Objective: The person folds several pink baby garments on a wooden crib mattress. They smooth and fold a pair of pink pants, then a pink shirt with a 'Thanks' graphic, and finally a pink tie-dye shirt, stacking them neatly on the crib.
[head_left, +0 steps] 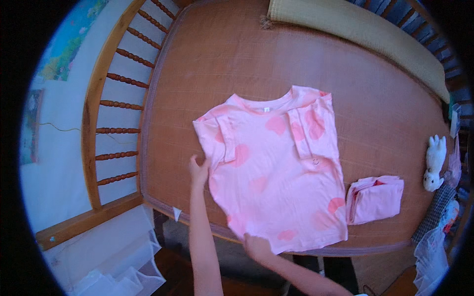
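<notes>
A pink T-shirt (274, 177) with darker pink spots lies spread on a brown woven mat, its neckline away from me and both sleeves folded inward over its body. My left hand (200, 170) is at the shirt's left side, just below the folded sleeve, with thumb and fingers curved apart; whether it pinches the edge is unclear. My right hand (258, 247) is closed on the shirt's bottom hem near its left corner, its fingertips partly hidden. A folded pink garment (376, 201) lies to the right of the shirt.
The brown mat (207, 66) covers a bed with a wooden spindle rail (94, 96) on the left. A beige rolled mat (355, 29) lies along the far side. A white plush toy (435, 162) and a checked cloth (435, 212) are at the right. Sheer white fabric hangs at lower left.
</notes>
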`<state>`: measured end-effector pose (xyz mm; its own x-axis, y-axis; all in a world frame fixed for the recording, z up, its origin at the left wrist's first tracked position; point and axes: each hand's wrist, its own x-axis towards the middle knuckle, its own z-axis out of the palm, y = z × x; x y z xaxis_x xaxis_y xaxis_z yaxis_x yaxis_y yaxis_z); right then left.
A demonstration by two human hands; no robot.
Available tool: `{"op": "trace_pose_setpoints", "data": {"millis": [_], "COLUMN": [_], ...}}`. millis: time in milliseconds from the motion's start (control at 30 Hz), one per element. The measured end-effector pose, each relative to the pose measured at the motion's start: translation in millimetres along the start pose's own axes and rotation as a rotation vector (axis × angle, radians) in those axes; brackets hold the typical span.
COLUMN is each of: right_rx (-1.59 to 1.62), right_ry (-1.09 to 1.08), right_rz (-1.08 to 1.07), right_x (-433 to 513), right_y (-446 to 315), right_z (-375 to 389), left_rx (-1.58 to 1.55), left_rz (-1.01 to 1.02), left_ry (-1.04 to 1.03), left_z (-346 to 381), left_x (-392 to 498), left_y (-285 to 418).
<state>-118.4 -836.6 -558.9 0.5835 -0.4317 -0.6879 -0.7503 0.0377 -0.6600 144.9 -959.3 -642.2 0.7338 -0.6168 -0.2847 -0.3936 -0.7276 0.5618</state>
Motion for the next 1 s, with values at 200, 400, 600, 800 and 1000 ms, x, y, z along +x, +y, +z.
{"op": "trace_pose_setpoints", "data": {"millis": [200, 400, 600, 800, 1000], "right_rx": [0.115, 0.201, 0.344, 0.336, 0.316], "right_ry": [0.060, 0.134, 0.319, 0.592, 0.782], "right_rz": [-0.059, 0.065, 0.212, 0.507, 0.555], "right_x": [-27, -45, -100, -139, -106], "right_y": [22, 55, 102, 134, 198], "right_z": [-12, -37, -77, -118, -102], "left_rx": [-0.270, 0.015, -0.087, 0.001, -0.016], "left_rz": [-0.252, 0.207, 0.417, 0.386, 0.420], "left_ry": [-0.232, 0.126, 0.067, -0.355, -0.271], "left_z": [27, 26, 69, 183, 232], "left_x": [60, 14, -47, -65, -111], "left_y": [78, 153, 280, 336, 291]}}
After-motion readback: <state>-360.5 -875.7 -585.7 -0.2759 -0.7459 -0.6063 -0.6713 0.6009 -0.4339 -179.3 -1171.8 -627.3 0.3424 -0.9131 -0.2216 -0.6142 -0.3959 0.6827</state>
